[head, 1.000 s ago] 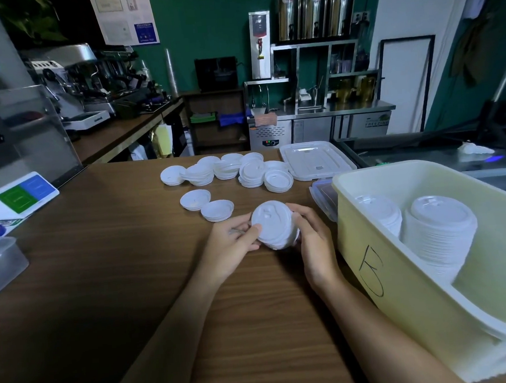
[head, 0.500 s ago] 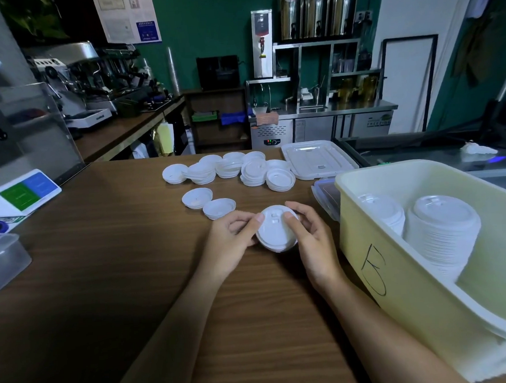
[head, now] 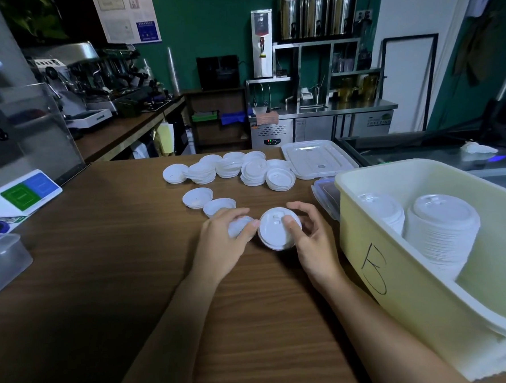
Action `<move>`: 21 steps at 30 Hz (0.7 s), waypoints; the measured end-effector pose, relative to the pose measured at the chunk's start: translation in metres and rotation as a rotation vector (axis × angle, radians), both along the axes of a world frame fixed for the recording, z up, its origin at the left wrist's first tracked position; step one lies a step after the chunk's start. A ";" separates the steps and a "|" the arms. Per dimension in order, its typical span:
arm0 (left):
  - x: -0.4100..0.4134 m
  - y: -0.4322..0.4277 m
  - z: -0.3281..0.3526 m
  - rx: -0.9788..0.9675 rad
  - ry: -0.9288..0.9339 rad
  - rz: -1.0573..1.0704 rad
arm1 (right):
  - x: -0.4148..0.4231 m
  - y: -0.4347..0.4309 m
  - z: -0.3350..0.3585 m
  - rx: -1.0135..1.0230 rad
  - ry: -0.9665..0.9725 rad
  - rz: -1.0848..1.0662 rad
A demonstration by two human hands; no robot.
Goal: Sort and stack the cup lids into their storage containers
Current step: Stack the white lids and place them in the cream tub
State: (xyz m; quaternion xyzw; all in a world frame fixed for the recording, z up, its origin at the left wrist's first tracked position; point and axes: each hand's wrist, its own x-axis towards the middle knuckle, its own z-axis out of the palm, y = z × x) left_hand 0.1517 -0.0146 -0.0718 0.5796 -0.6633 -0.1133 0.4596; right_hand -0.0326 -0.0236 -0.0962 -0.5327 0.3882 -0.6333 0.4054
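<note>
gripping lid, right hand beside bin.

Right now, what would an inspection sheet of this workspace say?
Surface: wooden counter, dark grain, dimly lit.
Job's things: loose lids in low piles at the far side; yellow bin holding two lid stacks.
Clutter: clear container cover, clear box, sign card.
Hands: left hand grips one lid; right hand grips a small stack.
Cables: nothing seen.
Surroundings: espresso machine, steel urns, green wall.
</note>
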 end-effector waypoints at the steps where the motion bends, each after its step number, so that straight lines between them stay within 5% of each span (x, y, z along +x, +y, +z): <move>1: 0.005 -0.001 -0.002 -0.008 -0.071 0.020 | -0.001 0.000 0.000 -0.002 0.017 -0.018; 8: 0.014 -0.011 -0.019 0.093 -0.238 0.024 | -0.001 -0.001 0.001 0.054 0.035 -0.089; 21: 0.003 -0.001 -0.003 -0.003 -0.048 0.048 | -0.001 -0.001 0.000 0.064 0.049 -0.097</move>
